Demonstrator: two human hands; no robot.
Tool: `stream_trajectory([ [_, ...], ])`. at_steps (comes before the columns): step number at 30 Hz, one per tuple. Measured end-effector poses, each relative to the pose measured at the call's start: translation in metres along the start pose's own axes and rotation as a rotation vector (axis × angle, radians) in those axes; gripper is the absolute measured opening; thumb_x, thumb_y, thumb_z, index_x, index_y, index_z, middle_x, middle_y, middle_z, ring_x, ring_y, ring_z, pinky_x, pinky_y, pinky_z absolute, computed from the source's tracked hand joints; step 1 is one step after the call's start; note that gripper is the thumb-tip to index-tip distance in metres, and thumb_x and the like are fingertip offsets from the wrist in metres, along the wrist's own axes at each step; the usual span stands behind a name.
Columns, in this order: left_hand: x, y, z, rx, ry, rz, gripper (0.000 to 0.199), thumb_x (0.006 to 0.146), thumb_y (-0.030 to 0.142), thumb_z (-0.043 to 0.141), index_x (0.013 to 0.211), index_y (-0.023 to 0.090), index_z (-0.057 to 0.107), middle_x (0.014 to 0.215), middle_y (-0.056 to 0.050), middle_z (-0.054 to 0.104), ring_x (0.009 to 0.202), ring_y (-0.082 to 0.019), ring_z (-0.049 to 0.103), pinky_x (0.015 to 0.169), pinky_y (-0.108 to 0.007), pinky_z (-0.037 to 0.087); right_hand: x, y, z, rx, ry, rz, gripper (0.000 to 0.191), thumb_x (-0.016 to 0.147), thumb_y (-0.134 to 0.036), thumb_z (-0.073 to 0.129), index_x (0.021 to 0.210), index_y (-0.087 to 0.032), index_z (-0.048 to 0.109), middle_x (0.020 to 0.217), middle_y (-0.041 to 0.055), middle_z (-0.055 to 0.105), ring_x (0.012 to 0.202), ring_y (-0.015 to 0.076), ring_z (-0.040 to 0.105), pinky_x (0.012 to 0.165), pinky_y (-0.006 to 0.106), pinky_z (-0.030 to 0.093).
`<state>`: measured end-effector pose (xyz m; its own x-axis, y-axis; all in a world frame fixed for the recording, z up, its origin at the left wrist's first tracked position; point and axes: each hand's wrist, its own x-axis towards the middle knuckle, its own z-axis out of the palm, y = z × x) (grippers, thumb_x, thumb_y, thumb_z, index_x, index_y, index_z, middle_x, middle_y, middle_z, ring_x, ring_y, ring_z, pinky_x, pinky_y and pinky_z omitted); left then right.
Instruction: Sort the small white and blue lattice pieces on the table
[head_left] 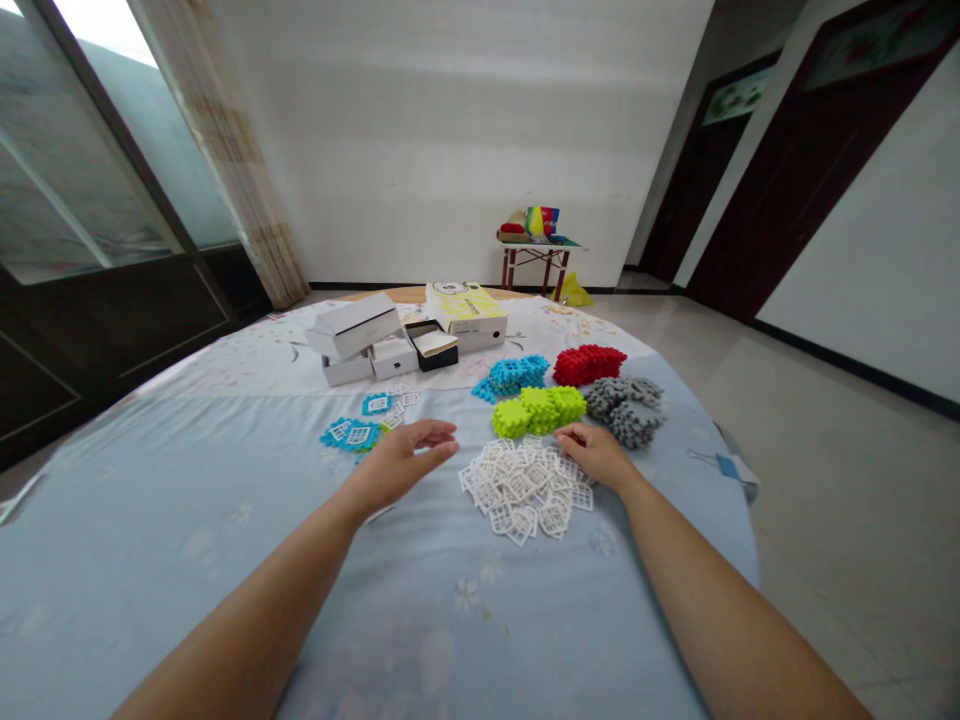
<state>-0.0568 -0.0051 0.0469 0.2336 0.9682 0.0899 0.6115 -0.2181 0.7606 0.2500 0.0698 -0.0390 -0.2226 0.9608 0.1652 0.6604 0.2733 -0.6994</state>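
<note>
My left hand (409, 457) hovers over the blue cloth with thumb and fingers apart and nothing between them. Just left of it lie blue pieces (351, 434) with white lattice pieces on them, and another blue piece (376, 404) behind. My right hand (592, 450) is at the right edge of a spread pile of white lattice pieces (525, 487), its fingers bent together; whatever they may hold is too small to make out. Behind the pile are stacked lime green pieces (538, 411). Grey pieces (626, 408) lie beyond my right hand.
Farther back are blue stacked pieces (517, 374) and red stacked pieces (589, 364). White boxes (356, 325), an open black box (436, 346) and a yellow-white box (469, 315) stand at the back. A clip (726, 467) sits at the right table edge.
</note>
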Motion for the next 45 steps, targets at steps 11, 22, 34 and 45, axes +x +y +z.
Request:
stream_trajectory([
  [11, -0.011, -0.056, -0.046, 0.611, -0.148, -0.189, 0.036, 0.067, 0.045, 0.057, 0.095, 0.025, 0.066, 0.088, -0.004, 0.067, 0.079, -0.022, 0.061, 0.067, -0.027, 0.041, 0.001, 0.005, 0.002, 0.023, 0.000, 0.003, 0.030, 0.076, -0.036, 0.048, 0.089, -0.016, 0.065, 0.072, 0.0032, 0.066, 0.065, 0.0156, 0.058, 0.057, 0.024, 0.043],
  [22, -0.007, -0.059, -0.036, 0.732, -0.146, -0.159, 0.031, 0.063, 0.034, 0.063, 0.093, 0.025, 0.064, 0.089, -0.004, 0.066, 0.088, -0.023, 0.058, 0.077, -0.033, 0.036, 0.000, 0.002, -0.001, 0.009, -0.012, 0.001, 0.029, 0.076, -0.035, 0.048, 0.090, -0.016, 0.065, 0.073, 0.0033, 0.067, 0.066, 0.0155, 0.059, 0.059, 0.025, 0.043],
  [34, -0.007, -0.018, -0.018, 0.292, -0.084, -0.067, 0.028, 0.071, 0.047, 0.053, 0.066, 0.020, 0.054, 0.055, 0.003, 0.054, 0.053, -0.013, 0.049, 0.049, -0.023, 0.032, -0.001, -0.003, -0.003, 0.039, 0.006, 0.001, 0.029, 0.077, -0.035, 0.046, 0.086, -0.016, 0.066, 0.065, 0.0018, 0.065, 0.058, 0.0136, 0.056, 0.052, 0.023, 0.040],
  [45, 0.000, 0.011, 0.036, -0.459, -0.077, -0.115, 0.041, 0.070, 0.038, 0.061, 0.105, 0.018, 0.054, 0.095, -0.006, 0.068, 0.084, -0.016, 0.062, 0.076, -0.030, 0.047, -0.002, -0.006, -0.004, 0.039, 0.009, 0.006, 0.030, 0.077, -0.037, 0.045, 0.085, -0.016, 0.065, 0.066, 0.0021, 0.065, 0.057, 0.0137, 0.056, 0.054, 0.023, 0.040],
])
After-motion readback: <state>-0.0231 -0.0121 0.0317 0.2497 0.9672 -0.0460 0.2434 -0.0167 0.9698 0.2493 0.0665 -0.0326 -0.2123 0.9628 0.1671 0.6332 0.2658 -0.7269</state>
